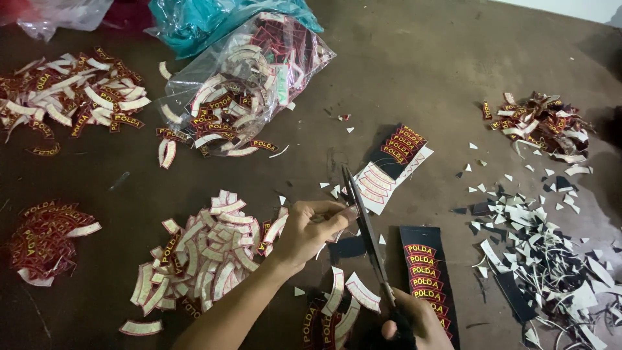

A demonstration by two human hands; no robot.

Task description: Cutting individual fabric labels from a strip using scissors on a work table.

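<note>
My right hand grips the handles of a pair of scissors at the bottom edge, with the blades pointing away from me and slightly parted. My left hand pinches a small curved embroidered patch against the blades; the patch is mostly hidden by my fingers. Just to the right lies a black strip of uncut red arc patches with yellow lettering. A second strip, partly flipped to its white back, lies beyond the scissor tips. Cut patches rest between my arms.
A heap of cut patches lies left of my left hand, with more piles at far left and upper left. A clear plastic bag of patches sits at the back. Black and white offcuts litter the right side.
</note>
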